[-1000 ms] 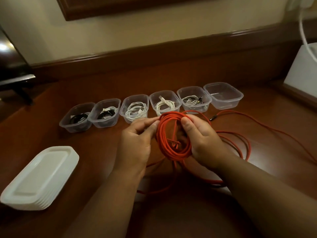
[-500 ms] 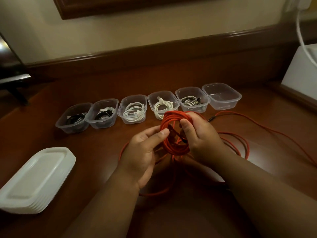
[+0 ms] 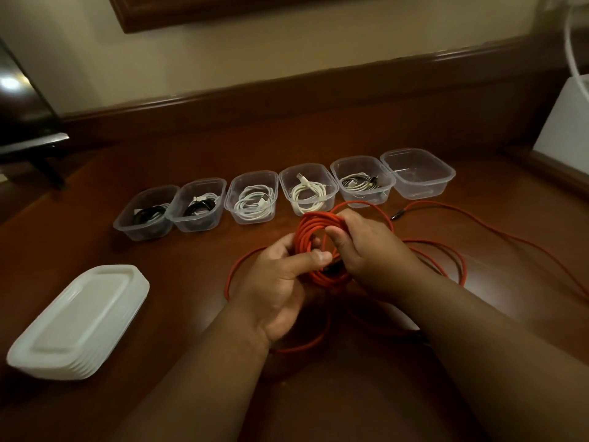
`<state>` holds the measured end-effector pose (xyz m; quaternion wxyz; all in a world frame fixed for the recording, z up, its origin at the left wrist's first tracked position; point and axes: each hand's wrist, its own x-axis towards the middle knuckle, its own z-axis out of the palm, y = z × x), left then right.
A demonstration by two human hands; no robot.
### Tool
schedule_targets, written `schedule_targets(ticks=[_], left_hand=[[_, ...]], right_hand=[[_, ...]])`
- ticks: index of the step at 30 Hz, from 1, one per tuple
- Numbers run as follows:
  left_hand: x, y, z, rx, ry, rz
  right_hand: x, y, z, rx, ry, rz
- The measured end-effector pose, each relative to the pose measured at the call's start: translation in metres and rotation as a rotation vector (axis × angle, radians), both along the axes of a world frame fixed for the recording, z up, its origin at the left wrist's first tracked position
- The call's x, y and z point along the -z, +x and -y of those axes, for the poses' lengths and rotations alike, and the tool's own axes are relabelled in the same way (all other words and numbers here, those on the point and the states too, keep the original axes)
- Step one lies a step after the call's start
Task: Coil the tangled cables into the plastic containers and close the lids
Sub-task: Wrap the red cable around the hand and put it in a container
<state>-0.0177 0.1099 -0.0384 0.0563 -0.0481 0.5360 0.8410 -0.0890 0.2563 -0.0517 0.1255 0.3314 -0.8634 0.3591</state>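
Observation:
A long orange cable (image 3: pixel 307 237) is partly wound into a coil between my hands over the wooden table (image 3: pixel 197 314). My left hand (image 3: pixel 280 282) pinches the coil's left side with thumb and fingers. My right hand (image 3: pixel 369 250) grips the coil's right side, thumb through the loops. Loose orange cable trails to the right and toward me. Behind the coil stands a row of several clear plastic containers; all but the rightmost container (image 3: pixel 417 173) hold coiled black or white cables. A stack of white lids (image 3: pixel 79 320) lies at the left.
A white box (image 3: pixel 564 122) with a white cord stands at the back right. A dark screen on a stand (image 3: pixel 22 122) is at the back left. A raised wooden ledge (image 3: pixel 287 100) runs along the wall behind the containers.
My left hand slid down the coil's left side and turned palm-up. The coil tilted more upright, and a loose loop now lies to the left of my left hand.

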Motion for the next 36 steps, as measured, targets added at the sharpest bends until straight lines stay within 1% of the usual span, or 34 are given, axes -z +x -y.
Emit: schedule_targets(ticks=[4,6,8,10,11,13,17,19,21,22,23,26,27,29,30,31,32,34,36], left_hand=[[0.003,-0.003,-0.002,-0.155,-0.273,-0.075],[0.005,-0.004,-0.002,-0.196,-0.43,-0.114],[0.007,-0.005,0.0,-0.23,-0.676,-0.152],[0.008,-0.006,0.002,-0.257,-1.022,-0.182],[0.009,-0.006,0.004,-0.269,-1.151,-0.208],[0.011,-0.005,0.005,-0.283,-1.256,-0.24],[0.008,-0.001,0.008,-0.458,-1.313,-0.307],[0.005,0.0,0.006,-0.494,-1.343,-0.339],[0.006,0.001,0.005,-0.483,-1.288,-0.328],[0.006,-0.001,0.004,-0.472,-1.191,-0.294],[0.004,-0.001,0.004,-0.459,-1.042,-0.239],[-0.006,-0.002,0.0,-0.389,-0.466,-0.061],[-0.009,-0.001,-0.001,-0.363,-0.328,-0.028],[-0.011,-0.001,-0.002,-0.321,-0.146,-0.001],[-0.01,-0.001,-0.001,-0.308,-0.121,0.0],[-0.009,-0.001,-0.001,-0.3,-0.162,-0.008],[-0.007,-0.002,0.001,-0.297,-0.267,-0.028],[-0.006,-0.003,0.006,-0.283,-0.608,-0.135],[-0.005,-0.003,0.012,-0.291,-0.951,-0.304]], right_hand=[[-0.001,0.003,0.001,0.016,-0.006,-0.032],[-0.001,0.005,0.001,0.021,0.024,-0.034],[-0.002,0.006,0.001,0.027,0.075,-0.019],[-0.004,0.008,0.002,0.043,0.138,-0.021],[-0.004,0.009,0.003,0.053,0.166,-0.027],[-0.005,0.011,0.005,0.071,0.187,-0.028],[-0.008,0.015,0.006,0.116,0.172,-0.047],[-0.008,0.016,0.006,0.122,0.17,-0.059],[-0.007,0.017,0.007,0.13,0.175,-0.07],[-0.007,0.016,0.006,0.136,0.18,-0.071],[-0.007,0.015,0.006,0.139,0.181,-0.065],[-0.006,0.012,0.005,0.142,0.167,-0.047],[-0.005,0.011,0.005,0.143,0.168,-0.046],[-0.004,0.008,0.004,0.14,0.178,-0.04],[-0.003,0.007,0.004,0.139,0.175,-0.032],[-0.003,0.006,0.003,0.14,0.158,-0.021],[-0.003,0.005,0.002,0.144,0.124,-0.011],[-0.004,0.001,-0.001,0.15,0.016,0.019],[-0.005,-0.002,-0.003,0.134,-0.079,0.056]])
